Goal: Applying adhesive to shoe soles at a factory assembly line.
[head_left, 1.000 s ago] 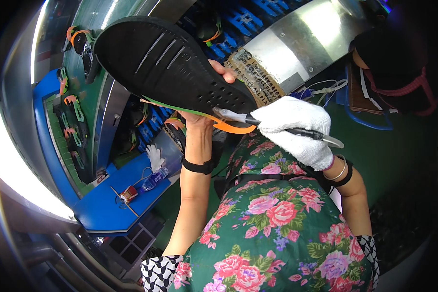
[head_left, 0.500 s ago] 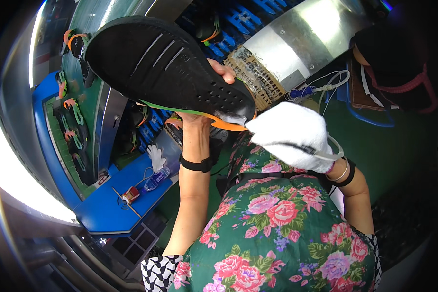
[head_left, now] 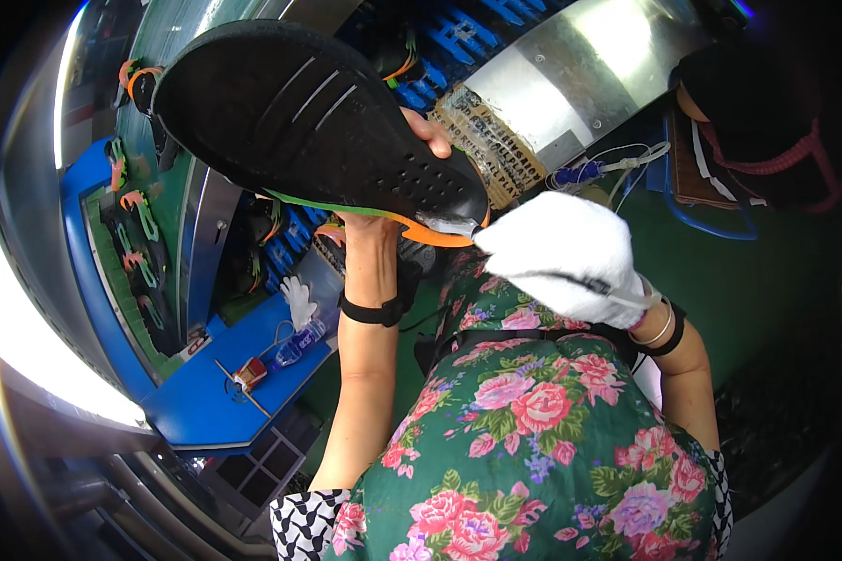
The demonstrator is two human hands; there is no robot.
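A large black shoe sole (head_left: 299, 112) with an orange and green sidewall is raised in front of me, its tread-less inner face with slots and rows of small holes turned toward me. My left hand (head_left: 426, 134) is closed around its narrow middle, mostly hidden behind it. A whitish wet-looking patch (head_left: 447, 224) lies on the narrow end. My right hand (head_left: 561, 252), in a white glove, is closed at that end, its fingertips at the orange rim. A thin dark-handled tool (head_left: 561, 277) runs across the glove; its working tip is too small to make out.
To the left, a blue table (head_left: 196, 411) bears a plastic bottle (head_left: 299, 344), a white glove (head_left: 298, 301) and a small red box (head_left: 251, 374). More soles (head_left: 140, 257) lie on a green conveyor behind. A metal machine housing (head_left: 608, 56) and a coiled pale cable (head_left: 641, 159) are at far right.
The sole and my left hand have shifted slightly left and up. My gloved right hand stays at the narrow end, turned a little.
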